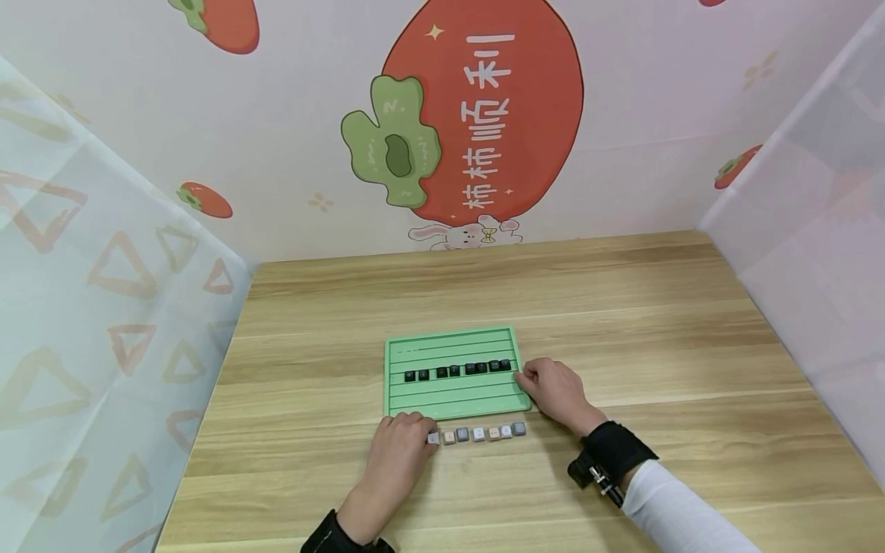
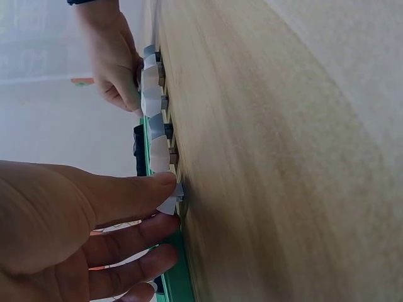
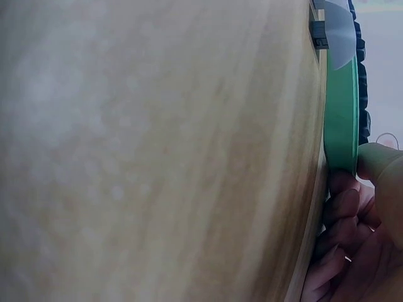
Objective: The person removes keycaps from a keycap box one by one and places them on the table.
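Backdrop: white sheet (image 1: 643,115) with a big red persimmon print, smaller ones around it; side panels both sides, triangle print on the left panel (image 1: 131,338)
Tabletop: light wood grain (image 1: 657,322), runs back to the foot of the backdrop
Green board: ridged green board (image 1: 449,399) lying flat near the middle of the tabletop, slightly askew, right edge at the right hand
Black keycaps: eight black keycaps (image 1: 454,371) in one line across the board, small gaps splitting them into pairs
Loose keycaps: row of six white, beige and grey keycaps (image 1: 478,435) on the wood, just off the board's near edge
Left hand: left hand (image 1: 401,453) at the row's left end, thumb and index nearly closed, pinching one pale keycap (image 1: 433,438); can't quite tell if it's off the wood, other fingers loosely bent
Right hand: right hand (image 1: 558,392) grips the board's right edge, thumb on top, other fingers (image 3: 343,207) curled against the side
Wrists: black straps (image 1: 618,452) on both, white sleeve (image 1: 684,511) on the right arm
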The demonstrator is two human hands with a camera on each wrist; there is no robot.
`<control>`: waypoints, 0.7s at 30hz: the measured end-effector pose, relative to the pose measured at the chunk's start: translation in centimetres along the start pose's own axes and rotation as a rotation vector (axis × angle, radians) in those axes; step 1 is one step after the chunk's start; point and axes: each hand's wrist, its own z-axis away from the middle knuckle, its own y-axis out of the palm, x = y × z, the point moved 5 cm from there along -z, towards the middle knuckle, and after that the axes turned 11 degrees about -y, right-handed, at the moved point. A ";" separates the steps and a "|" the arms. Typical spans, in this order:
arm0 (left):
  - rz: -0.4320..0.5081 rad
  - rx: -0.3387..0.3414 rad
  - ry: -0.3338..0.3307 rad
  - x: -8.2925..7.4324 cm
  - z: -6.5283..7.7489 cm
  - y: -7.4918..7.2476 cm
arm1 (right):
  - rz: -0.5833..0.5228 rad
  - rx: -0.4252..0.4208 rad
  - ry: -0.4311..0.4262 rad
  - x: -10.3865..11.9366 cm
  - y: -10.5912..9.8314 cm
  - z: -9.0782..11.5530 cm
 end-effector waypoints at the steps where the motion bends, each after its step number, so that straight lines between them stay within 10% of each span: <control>1: 0.004 -0.001 -0.001 0.0 0.0 0.0 | 0.001 -0.001 -0.002 0.0 0.0 0.0; 21: 0.038 -0.009 -0.005 0.1 -0.2 -0.5 | -0.004 -0.001 -0.003 0.0 -0.1 -0.1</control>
